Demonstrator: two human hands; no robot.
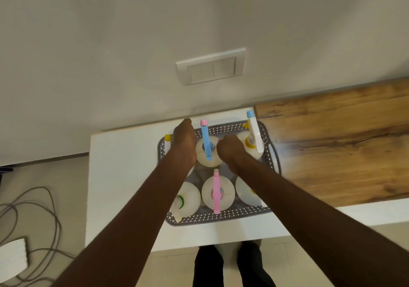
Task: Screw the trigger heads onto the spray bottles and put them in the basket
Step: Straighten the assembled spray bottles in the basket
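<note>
Basket (218, 217), grey and perforated, sits on the white counter (124, 176) near its far edge, and you are reaching into it with both bare hands. Six white spray bottles stand upright inside it in two rows of three.

In the far row, the middle bottle (207, 153) carries a blue trigger head with a pink nozzle tip. The bottle at the far right corner (249, 145) has a white trigger head with a blue tip and a yellow collar. The far left bottle is almost wholly hidden under your left hand; only a yellow tip (168, 137) shows beside your wrist.

In the near row, the middle bottle (218, 194) wears a pink trigger head. The near left bottle (188, 198) has a green collar and a pale head. The near right bottle (245, 192) is largely covered by your right forearm.

Your left hand (184, 142) lies over the far left bottle, fingers stretched forward toward the far rim and close together; whether they grip anything beneath cannot be told. Your right hand (230, 148) is between the middle and right far bottles, its fingers curled into a fist; what they clamp, if anything, is hidden.

A wood-grain surface (343, 145) adjoins the counter on the right. A wall switch plate (211, 66) is above, and grey cable (33, 209) loops on the floor at left.
</note>
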